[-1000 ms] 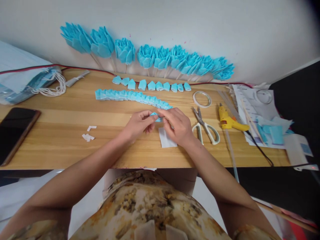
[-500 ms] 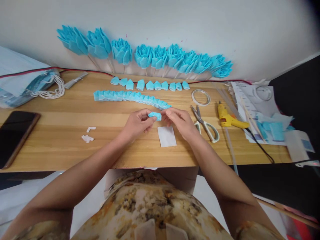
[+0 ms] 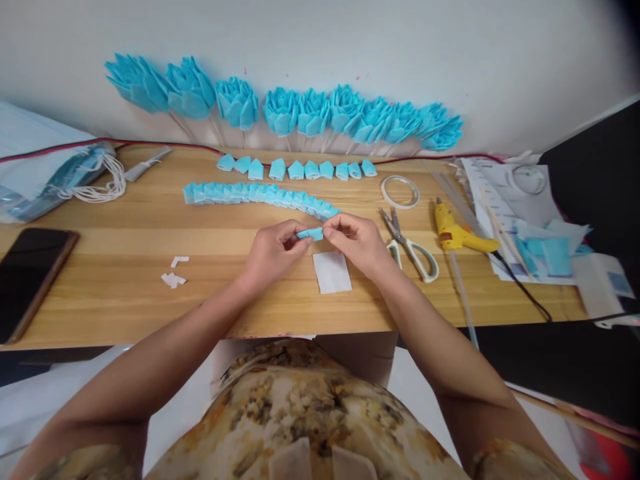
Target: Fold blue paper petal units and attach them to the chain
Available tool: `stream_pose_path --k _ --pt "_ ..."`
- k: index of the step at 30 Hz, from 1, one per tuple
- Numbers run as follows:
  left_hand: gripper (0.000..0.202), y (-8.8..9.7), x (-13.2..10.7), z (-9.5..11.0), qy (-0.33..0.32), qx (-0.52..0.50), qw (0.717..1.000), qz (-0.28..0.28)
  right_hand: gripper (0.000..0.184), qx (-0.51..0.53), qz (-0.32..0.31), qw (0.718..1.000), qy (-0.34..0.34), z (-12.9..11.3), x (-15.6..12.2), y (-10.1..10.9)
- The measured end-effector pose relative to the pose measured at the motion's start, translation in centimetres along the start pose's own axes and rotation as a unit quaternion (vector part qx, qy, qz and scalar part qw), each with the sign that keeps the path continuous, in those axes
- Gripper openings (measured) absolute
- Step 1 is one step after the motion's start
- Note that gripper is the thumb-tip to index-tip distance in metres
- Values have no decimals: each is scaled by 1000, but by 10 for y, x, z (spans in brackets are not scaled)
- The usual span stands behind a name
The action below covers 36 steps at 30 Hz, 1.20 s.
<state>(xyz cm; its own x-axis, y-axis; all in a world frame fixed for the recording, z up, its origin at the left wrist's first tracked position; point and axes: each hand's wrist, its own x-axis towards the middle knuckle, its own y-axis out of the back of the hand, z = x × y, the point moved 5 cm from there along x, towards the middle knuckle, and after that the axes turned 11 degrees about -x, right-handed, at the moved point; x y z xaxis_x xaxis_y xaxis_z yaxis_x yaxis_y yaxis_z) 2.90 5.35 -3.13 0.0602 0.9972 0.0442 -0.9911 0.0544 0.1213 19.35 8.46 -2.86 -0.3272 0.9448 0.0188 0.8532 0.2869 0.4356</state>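
Note:
A small folded blue petal (image 3: 310, 234) is stretched between my hands above the wooden table. My left hand (image 3: 274, 252) pinches its left end, and my right hand (image 3: 356, 241) pinches the right end between thumb and fingertips. Below my right hand lies a white square (image 3: 333, 273). Just behind my hands, a curved row of overlapping folded blue petals (image 3: 260, 193) runs leftward. Further back is a spaced line of single folded petals (image 3: 296, 170).
Finished blue flowers (image 3: 280, 112) on sticks lean along the wall. Scissors (image 3: 410, 247), a tape roll (image 3: 400, 192) and a yellow glue gun (image 3: 457, 233) lie to the right. At left are a phone (image 3: 35, 280), white scraps (image 3: 173, 279) and white cords (image 3: 103, 180).
My right fingers have closed onto the right end of the blue petal, which now looks flatter. The view has shifted slightly.

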Motion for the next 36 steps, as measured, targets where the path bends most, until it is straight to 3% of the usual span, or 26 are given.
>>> stream_pose_path --k 4,7,14,27,32,36 --pt "21 -1 2 -7 64 -121 990 -23 20 100 -39 993 -53 5 1 -3" --pt "23 0 2 -10 88 -166 982 -23 21 136 -33 988 -70 7 1 -1" --pt "24 -2 2 -8 83 -181 979 -36 26 130 -90 986 -55 9 0 -6" --pt "25 -2 0 -10 126 -207 970 -36 22 138 -77 986 -47 9 1 -4" --pt "27 -2 0 -9 120 -201 971 -41 28 100 -127 986 -46 4 -1 -7" --pt "29 -2 0 -7 116 -191 974 -46 34 88 -122 988 -45 0 -2 -9"
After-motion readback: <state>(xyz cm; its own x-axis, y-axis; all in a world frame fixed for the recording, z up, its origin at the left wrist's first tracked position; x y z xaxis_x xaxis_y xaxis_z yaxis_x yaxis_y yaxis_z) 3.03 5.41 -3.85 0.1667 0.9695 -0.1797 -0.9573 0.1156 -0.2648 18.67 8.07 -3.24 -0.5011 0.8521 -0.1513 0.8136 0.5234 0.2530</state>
